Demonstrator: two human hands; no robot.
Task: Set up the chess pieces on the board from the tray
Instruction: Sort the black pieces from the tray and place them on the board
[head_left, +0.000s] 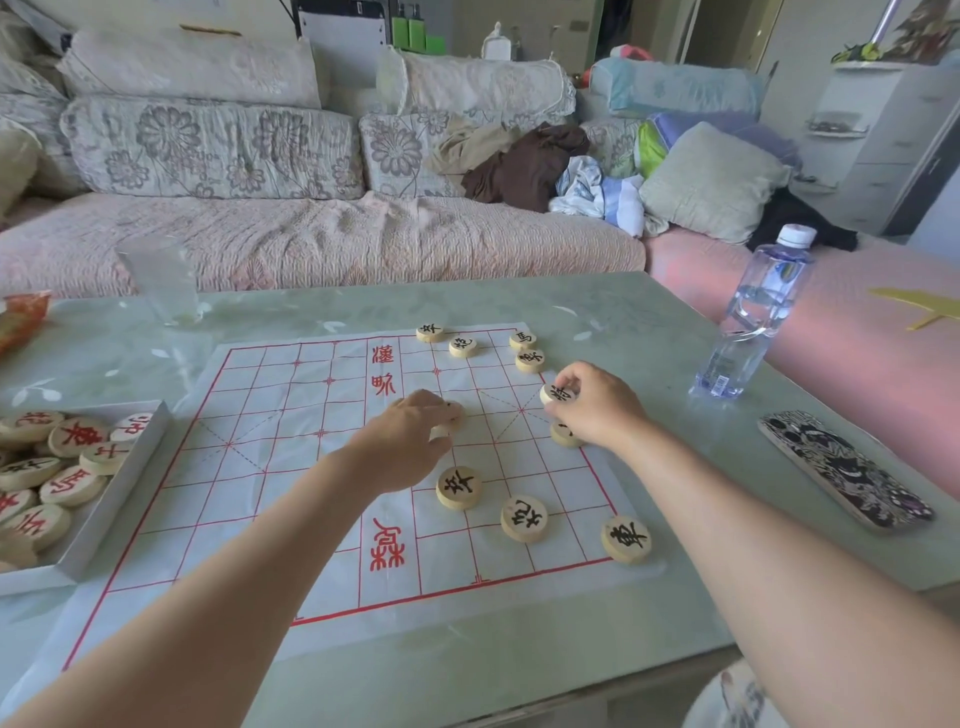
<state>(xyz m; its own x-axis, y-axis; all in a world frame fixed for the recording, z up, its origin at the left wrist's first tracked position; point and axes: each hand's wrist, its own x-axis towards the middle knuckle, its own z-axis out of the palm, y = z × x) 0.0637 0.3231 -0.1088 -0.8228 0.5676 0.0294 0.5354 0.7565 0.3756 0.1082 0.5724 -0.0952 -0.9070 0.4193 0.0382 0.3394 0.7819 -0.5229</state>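
Right hand (597, 410) is pinching a black-lettered disc (558, 393) over the paper board's (291, 467) right-of-centre edge line; left hand (410, 441) is gripping another disc (453, 415).

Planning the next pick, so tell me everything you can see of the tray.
The tray is a shallow, pale grey open box, cardboard by its look, with low straight walls. It lies flat on the table at the left, beside the board sheet, partly cut off by the frame edge. Round wooden pieces with red characters lie in it, loosely heaped and overlapping. Neither the left hand nor the right hand touches it; both are over the board sheet.
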